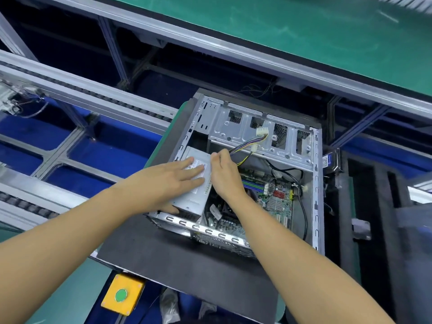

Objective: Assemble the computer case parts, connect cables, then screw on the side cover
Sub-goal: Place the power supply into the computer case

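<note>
Open computer case on a dark mat at a conveyor line, both hands on the power supply.

Nearest, a yellow button box sits by the dark mat that carries the computer case, which lies on its side with the cover off. In the case's left part lies the power supply. The left hand rests flat on it, fingers straight. The right hand has its fingers curled at the supply's far right corner, where the cable bundle comes out; I cannot tell whether it grips cables or casing. It covers part of the motherboard. Beyond are the drive cage, the conveyor rails and a green bench top.
</note>
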